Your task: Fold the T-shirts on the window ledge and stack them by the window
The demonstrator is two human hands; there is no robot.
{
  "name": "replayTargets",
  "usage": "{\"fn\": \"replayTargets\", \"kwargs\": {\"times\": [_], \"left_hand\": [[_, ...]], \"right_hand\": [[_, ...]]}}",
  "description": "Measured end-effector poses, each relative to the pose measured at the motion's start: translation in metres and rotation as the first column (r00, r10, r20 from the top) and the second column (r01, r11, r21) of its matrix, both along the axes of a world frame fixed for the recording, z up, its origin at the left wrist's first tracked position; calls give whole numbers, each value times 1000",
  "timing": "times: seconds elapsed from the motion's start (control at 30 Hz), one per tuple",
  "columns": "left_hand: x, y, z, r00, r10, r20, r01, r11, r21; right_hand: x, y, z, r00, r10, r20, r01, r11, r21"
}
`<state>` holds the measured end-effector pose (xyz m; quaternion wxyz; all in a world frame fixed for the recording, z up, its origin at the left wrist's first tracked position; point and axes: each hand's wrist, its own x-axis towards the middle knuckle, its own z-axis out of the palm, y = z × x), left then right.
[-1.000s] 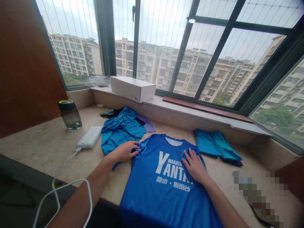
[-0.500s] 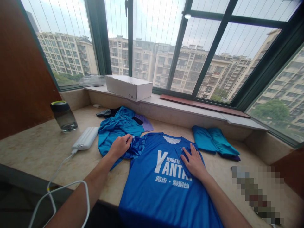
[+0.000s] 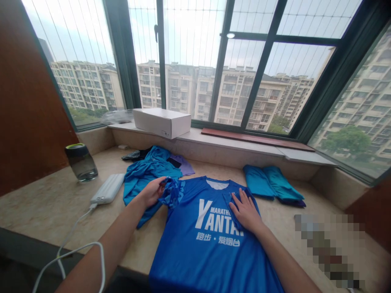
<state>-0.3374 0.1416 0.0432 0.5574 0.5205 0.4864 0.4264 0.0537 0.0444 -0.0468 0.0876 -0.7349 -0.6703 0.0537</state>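
A blue printed T-shirt [image 3: 210, 256] lies face up across the counter's front edge, its white lettering showing. My left hand [image 3: 154, 192] pinches the patterned sleeve [image 3: 171, 193] on the shirt's left side and holds it bunched, a little lifted. On the other side, the sleeve is folded inward over the chest. My right hand [image 3: 247, 208] lies flat on that folded sleeve with its fingers spread. Beyond my left hand is a crumpled teal garment [image 3: 143, 173].
Folded teal clothes [image 3: 259, 182] lie at the back right. On the left stand a bottle [image 3: 82, 162] and a white power bank [image 3: 107, 188] with a looping cable [image 3: 75, 228]. A white box [image 3: 161, 122] rests on the sill [image 3: 232, 143]. A pixelated patch covers the right side.
My left hand has lifted the sleeve slightly and bunched it up. My right hand stays on the folded sleeve. The whole view has shifted a little.
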Motion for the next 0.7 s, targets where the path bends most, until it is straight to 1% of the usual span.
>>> {"fn": "replayTargets", "kwargs": {"times": [0.07, 0.1, 0.13, 0.17, 0.2, 0.23, 0.27, 0.3, 0.33, 0.4, 0.47, 0.5, 0.57, 0.63, 0.67, 0.7], "left_hand": [[12, -6, 9, 985, -145, 93, 149, 988, -43], [19, -10, 12, 962, -243, 126, 251, 967, -47], [27, -13, 13, 929, -349, 126, 355, 934, -31], [35, -16, 11, 892, -449, 54, 450, 893, 10], [43, -18, 7, 853, -515, -83, 521, 851, 64], [52, -19, 1, 812, -525, -256, 566, 816, 120], [60, -20, -6, 769, -478, -424, 586, 792, 171], [68, -21, -15, 725, -410, -553, 598, 773, 211], [75, -22, -23, 686, -356, -635, 608, 760, 231], [86, -25, -38, 631, -320, -707, 629, 744, 225], [92, -26, -48, 576, -301, -760, 653, 728, 206], [93, -24, -49, 547, -288, -786, 663, 722, 197], [93, -16, -48, 442, -224, -869, 688, 705, 168], [90, -2, -43, 308, -139, -941, 710, 692, 130], [88, 7, -40, 256, -99, -962, 713, 691, 118], [85, 16, -37, 229, -64, -971, 708, 696, 121]], "right_hand": [[-1, 0, 2, 1000, -6, -4, 6, 1000, 28], [-1, 0, 3, 1000, -16, -1, 16, 999, 42], [-1, 0, 4, 1000, -27, 4, 27, 998, 54], [-1, -1, 4, 999, -39, 10, 38, 997, 61], [-1, -1, 5, 999, -49, 15, 49, 997, 59], [-1, -2, 6, 998, -57, 16, 57, 997, 47], [-1, -2, 7, 998, -62, 15, 61, 998, 27], [-2, -3, 8, 998, -64, 13, 64, 998, 1], [-2, -3, 9, 998, -65, 11, 65, 997, -27], [-4, -5, 12, 998, -64, 11, 64, 995, -77], [-6, -7, 15, 999, -47, 1, 47, 992, -119], [-7, -8, 16, 999, -33, -11, 31, 990, -139], [-9, -10, 17, 999, -1, -51, -8, 985, -173], [-10, -10, 18, 995, 13, -99, -32, 982, -186], [-9, -9, 18, 993, 10, -119, -32, 983, -179], [-7, -8, 20, 992, 0, -128, -21, 987, -160]]}}
